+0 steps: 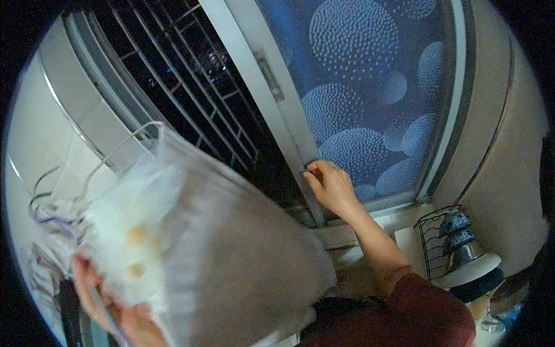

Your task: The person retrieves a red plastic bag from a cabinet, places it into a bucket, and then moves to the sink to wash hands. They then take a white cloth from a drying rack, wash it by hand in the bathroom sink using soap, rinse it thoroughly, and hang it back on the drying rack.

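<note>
My right hand (333, 185) is at the pale frame edge (277, 108) of a sliding window, its thumb and curled fingers on the edge. My left hand (93, 286), blurred, is at the lower left against a white plastic bag (130, 208) and appears to grip it. Two yellowish spots show on the white part, and I cannot tell what they are. A large greyish side (251, 251) of what looks like a bag spreads to the right, with a thin looped handle (143, 130) at its top. The fingertips of my left hand are partly hidden.
Dark metal bars (190, 86) cross the window opening. The glass pane (368, 108) bears dotted circles. At the lower right, a wire rack (427, 247) stands beside patterned bowls (455, 230) and a white dish (477, 271). Wire hooks (39, 195) stick out by the tiled wall at left.
</note>
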Available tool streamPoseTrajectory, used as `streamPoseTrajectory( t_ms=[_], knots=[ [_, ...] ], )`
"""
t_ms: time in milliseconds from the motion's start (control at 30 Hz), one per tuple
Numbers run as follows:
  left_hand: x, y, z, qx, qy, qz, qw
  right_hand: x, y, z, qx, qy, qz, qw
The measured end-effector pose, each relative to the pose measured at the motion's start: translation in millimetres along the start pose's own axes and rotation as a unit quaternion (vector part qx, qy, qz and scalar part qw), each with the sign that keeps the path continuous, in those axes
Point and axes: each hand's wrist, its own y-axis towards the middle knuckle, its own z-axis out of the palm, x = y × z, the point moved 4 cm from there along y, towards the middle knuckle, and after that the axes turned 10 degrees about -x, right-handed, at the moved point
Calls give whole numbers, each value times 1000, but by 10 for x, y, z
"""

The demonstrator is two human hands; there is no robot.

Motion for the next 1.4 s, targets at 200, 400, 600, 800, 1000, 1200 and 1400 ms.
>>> streamPoseTrajectory(
  t_ms=[200, 400, 600, 800, 1000, 1200, 1400],
  knots=[
    [-377, -150, -460, -36, 63, 87, 994, -514, -212, 456, 59, 11, 60, 996],
    [-561, -401, -973, -89, 124, 108, 982, -336, -325, 656, 87, 77, 59, 991],
    [-813, -754, -1353, -146, 169, 121, 967, 0, -455, 1386, 142, 131, 25, 981],
    [-1163, -1183, -1703, -218, 220, 137, 941, 487, -554, 2203, 195, 133, 15, 972],
    [-1616, -1700, -2157, -298, 274, 163, 899, 848, -772, 2846, 272, 169, 45, 946],
    [-2274, -2407, -2754, -388, 318, 201, 842, 697, -751, 3116, 331, 277, 132, 892],
    [-3044, -3357, -3663, -473, 342, 243, 775, 1270, -1137, 2747, 179, 338, -8, 924]
  ],
)
